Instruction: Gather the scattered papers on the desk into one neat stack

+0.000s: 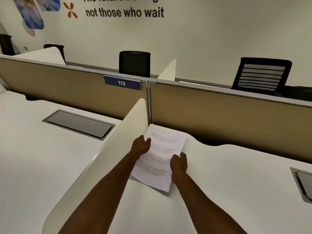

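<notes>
A stack of white printed papers (162,149) lies on the white desk (228,179), close to the cream side divider and the tan back partition. My left hand (141,146) grips the stack's left edge, thumb on top. My right hand (179,163) holds the right edge lower down, fingers curled around it. The sheets look roughly aligned, tilted a little clockwise. No other loose papers show on the desk.
A cream curved divider (108,157) runs along the left of my arms. Tan partitions (219,115) with a "112" sign (122,82) close off the back. Cable hatches (79,124) sit in the left desk and at the right edge (303,183). Black chairs (261,75) stand beyond.
</notes>
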A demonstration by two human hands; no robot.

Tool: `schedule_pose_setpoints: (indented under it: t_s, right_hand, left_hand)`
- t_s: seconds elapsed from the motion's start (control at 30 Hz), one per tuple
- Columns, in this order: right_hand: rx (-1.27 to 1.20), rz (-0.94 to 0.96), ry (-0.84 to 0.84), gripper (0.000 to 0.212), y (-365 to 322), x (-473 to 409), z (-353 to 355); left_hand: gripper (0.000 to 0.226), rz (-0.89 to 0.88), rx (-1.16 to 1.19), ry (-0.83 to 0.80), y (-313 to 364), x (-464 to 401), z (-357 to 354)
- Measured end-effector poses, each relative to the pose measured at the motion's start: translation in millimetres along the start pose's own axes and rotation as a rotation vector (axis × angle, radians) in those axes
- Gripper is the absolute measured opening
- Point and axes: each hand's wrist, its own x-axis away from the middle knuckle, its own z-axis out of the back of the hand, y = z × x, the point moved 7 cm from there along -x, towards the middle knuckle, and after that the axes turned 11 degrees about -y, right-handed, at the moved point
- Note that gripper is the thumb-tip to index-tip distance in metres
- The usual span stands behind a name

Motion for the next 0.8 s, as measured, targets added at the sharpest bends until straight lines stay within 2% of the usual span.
schedule_pose_setpoints:
  t_s: [0.17,0.23,0.33,0.43,0.63,0.73,0.8]
  right_hand:
    - [0.327,0.117,0.115,0.054,-2,-11,-15]
    - [0.379,0.153,0.127,0.062,-1,-11,-15]
    - [0.443,0.200,0.143,0.062,-1,-12,-12]
    - [0.529,0.235,0.108,0.062,-3,-11,-13]
    - [0.996,0.243,-0.015,0.072,-3,-10,-14]
    - [1.107,0.281,-0.090,0.075,-5,-8,-9]
    - [1.131,0.318,-0.122,0.075,-9,-6,1]
  left_hand:
    - [0.056,0.059,-0.164,0.040,-14,-22,-11]
    - [0.061,0.058,-0.215,0.064,-17,-22,-16]
    - [0.070,0.042,-0.260,0.103,-21,-20,-18]
    - [0.075,0.023,-0.281,0.099,-23,-20,-20]
    - [0.086,0.012,-0.322,0.093,-21,-19,-20]
    - [0.089,-0.019,-0.297,0.143,-20,-12,-19]
    - [0.088,-0.064,-0.253,0.250,-17,-2,-16]
